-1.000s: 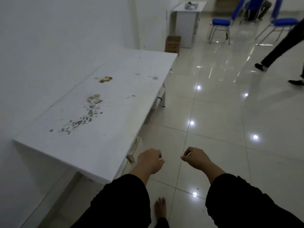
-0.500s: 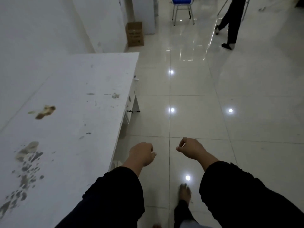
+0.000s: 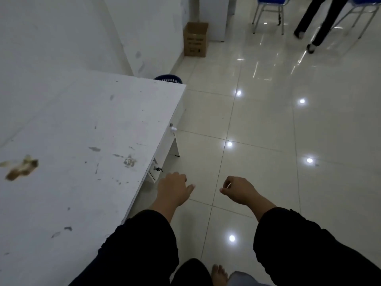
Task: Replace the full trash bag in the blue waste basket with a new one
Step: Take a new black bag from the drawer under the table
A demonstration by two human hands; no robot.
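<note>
Only the dark blue rim of the waste basket [image 3: 168,78] shows, peeking out behind the far end of the white table [image 3: 86,141], against the wall. Its bag and contents are hidden. My left hand [image 3: 173,187] hangs in front of me beside the table's right edge, fingers loosely curled, holding nothing. My right hand [image 3: 237,189] is level with it over the floor tiles, curled into a loose fist, also holding nothing. Both hands are well short of the basket.
The stained white table fills the left side, with drawers on its right face. A cardboard box [image 3: 195,39] stands by the wall beyond the basket. Blue chairs [image 3: 270,9] and a walking person's legs [image 3: 313,23] are at the far right. Glossy floor tiles [image 3: 268,131] stretch ahead.
I have walked forward along the table; its far end is closer and the blue basket's rim has come into view. The other person has moved right. My hands keep the same curled pose.
</note>
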